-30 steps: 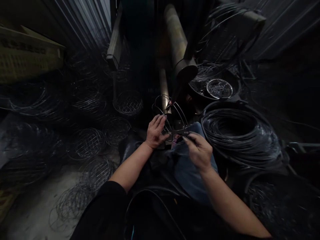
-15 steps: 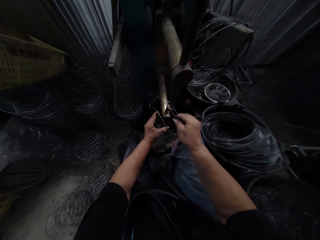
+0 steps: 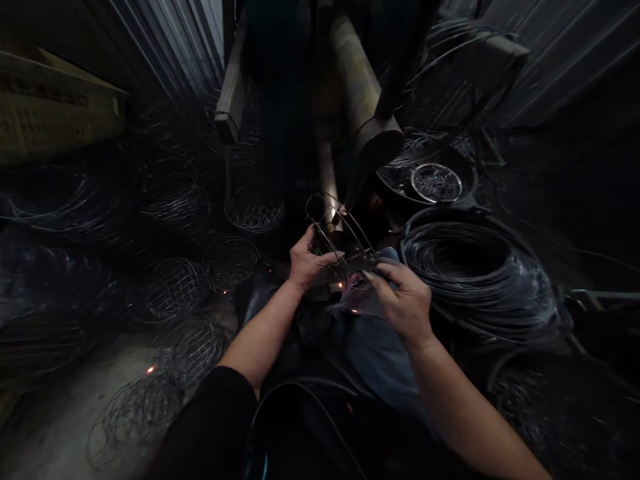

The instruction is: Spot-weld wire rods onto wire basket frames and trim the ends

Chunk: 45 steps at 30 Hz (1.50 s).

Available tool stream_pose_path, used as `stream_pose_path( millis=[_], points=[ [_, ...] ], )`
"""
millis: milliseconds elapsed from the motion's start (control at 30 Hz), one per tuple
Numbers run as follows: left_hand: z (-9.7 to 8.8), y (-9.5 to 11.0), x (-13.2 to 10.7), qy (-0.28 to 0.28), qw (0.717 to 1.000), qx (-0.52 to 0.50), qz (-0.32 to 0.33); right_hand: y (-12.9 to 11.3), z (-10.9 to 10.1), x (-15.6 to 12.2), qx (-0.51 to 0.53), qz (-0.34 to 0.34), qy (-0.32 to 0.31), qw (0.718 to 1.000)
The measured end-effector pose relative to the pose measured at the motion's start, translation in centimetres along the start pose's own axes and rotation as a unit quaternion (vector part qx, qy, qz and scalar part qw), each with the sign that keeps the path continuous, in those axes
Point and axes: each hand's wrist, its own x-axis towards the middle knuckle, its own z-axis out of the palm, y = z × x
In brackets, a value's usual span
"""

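Observation:
My left hand grips the left side of a small round wire frame, its thumb and fingers pinched on the wires. At the frame's near right side, the fingertips of my right hand are closed on its wire. The frame is tilted and sits around the tip of the machine's lower metal rod. A narrow upper tip comes down to the frame, with a small orange glow where they meet. Above it is a thick metal cylinder. Orange sparks show below the frame.
Wire baskets and rings lie in piles on the floor at left. On the right stand a tub with a large coil of wire and a dark basin with a round metal bowl of short pieces. A yellow crate is at far left.
My right hand has moved right and toward me, away from the rod tip. More of the frame's ring now shows between my hands. Sparks have appeared below and on the floor at left.

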Motion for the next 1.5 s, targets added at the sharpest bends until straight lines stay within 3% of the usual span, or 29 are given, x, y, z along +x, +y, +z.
stream_pose_path(
  millis=[67,133,333,600,733,900,1033,1200,1333,1500],
  points=[
    [-0.4,-0.6,0.7,-0.029,0.997,0.032,0.065,0.0,0.2,0.0,0.000,-0.020,0.001,1.000],
    [-0.7,-1.1,1.4,-0.029,0.994,0.047,0.091,-0.4,0.7,1.0,-0.002,-0.035,0.005,0.999],
    [-0.9,-1.4,3.2,-0.003,0.998,0.015,0.069,-1.4,1.9,4.8,-0.040,-0.038,-0.027,0.998],
    [-0.2,-1.7,4.1,-0.005,0.998,-0.018,0.053,-1.7,2.5,6.6,-0.066,-0.023,-0.028,0.997],
    [-0.3,-1.7,3.4,-0.035,0.998,-0.010,0.047,-1.7,1.5,5.3,-0.027,-0.017,-0.034,0.999],
    [-0.5,-1.7,2.0,-0.075,0.997,-0.025,0.010,1.1,-0.9,0.5,0.073,0.067,-0.019,0.995],
    [-0.6,-1.7,1.6,-0.039,0.998,-0.036,-0.022,2.0,-1.2,-0.9,0.077,0.063,-0.003,0.995],
    [-1.2,-1.5,2.3,-0.013,0.994,-0.037,-0.101,-0.2,0.3,2.0,0.055,0.021,-0.046,0.997],
    [-1.3,-1.4,3.4,0.009,0.992,-0.045,-0.119,-1.4,1.5,4.5,0.050,0.018,-0.063,0.997],
    [-1.1,-1.5,4.5,0.012,0.990,-0.058,-0.127,-1.1,2.0,5.9,0.043,0.013,-0.075,0.996]
  ],
)
